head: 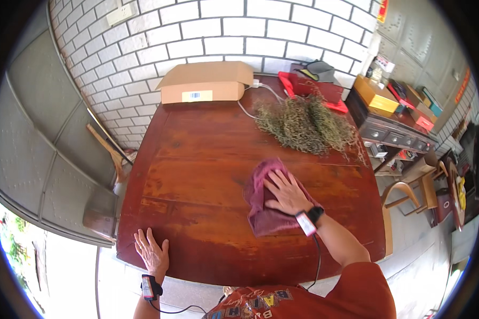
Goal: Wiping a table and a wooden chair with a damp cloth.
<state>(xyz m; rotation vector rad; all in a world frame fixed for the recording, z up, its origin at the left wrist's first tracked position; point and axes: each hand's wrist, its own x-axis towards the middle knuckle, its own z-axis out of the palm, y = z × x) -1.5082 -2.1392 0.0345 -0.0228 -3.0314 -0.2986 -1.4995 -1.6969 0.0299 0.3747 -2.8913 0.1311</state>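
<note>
My right hand (287,193) lies flat on a purple cloth (267,223), palm down with the fingers spread. The cloth is bunched on the wooden table (199,179), right of the middle, and its far edge is folded up. Near the table's front left corner, my left hand (151,249) rests on the tabletop, fingers apart and nothing held. A ring is on one of its fingers. Both wrists carry a black strap with a small device and a cable.
An open cardboard box (203,87) stands at the table's back left, a white cable beside it. Dried plant stalks (311,123) are heaped at the back right, before a red container (315,89) and a grey cap (321,71). A wooden chair (403,195) stands to the right.
</note>
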